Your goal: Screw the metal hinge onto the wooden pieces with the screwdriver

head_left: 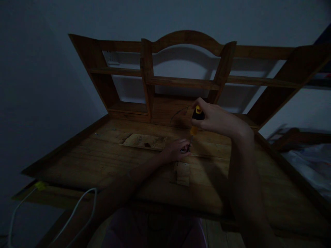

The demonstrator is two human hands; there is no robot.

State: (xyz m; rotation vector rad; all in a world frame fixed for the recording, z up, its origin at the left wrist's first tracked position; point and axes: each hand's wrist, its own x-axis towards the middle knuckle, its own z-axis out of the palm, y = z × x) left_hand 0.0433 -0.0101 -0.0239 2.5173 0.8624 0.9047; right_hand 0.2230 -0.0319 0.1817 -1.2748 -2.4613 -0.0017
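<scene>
My right hand (207, 115) is closed around the yellow and black handle of a screwdriver (194, 129). The tool stands nearly upright, slightly tilted, with its shaft pointing down at a small dark piece (184, 149) on the wooden desk. My left hand (176, 151) grips that piece between thumb and fingers at the screwdriver's tip. Dim light and my fingers hide most of it, so I cannot tell its kind. A thin wire (178, 112) curves up behind my hands.
A long torn strip of light board (137, 140) lies left of my hands, and a smaller piece (183, 174) lies nearer me. Wooden shelves (181, 82) rise along the desk's back. A white cable (77, 203) loops at the front left, beside a yellow object (40, 186).
</scene>
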